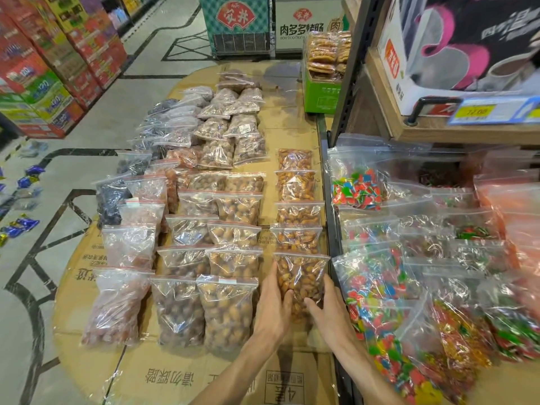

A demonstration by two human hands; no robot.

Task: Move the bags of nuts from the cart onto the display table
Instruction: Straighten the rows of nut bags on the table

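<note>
A clear zip bag of golden-brown nuts lies at the near end of a column of like bags on the cardboard-covered display table. My left hand presses its left side and my right hand cups its lower right corner, so both hands grip the bag flat on the table. To the left lie several rows of other nut bags. The cart is not in view.
Bags of coloured candy fill the lower shelf on the right, under a wooden shelf with a price tag. A green box of flat cakes stands at the table's far right. Loose wrapped sweets lie on the floor at left.
</note>
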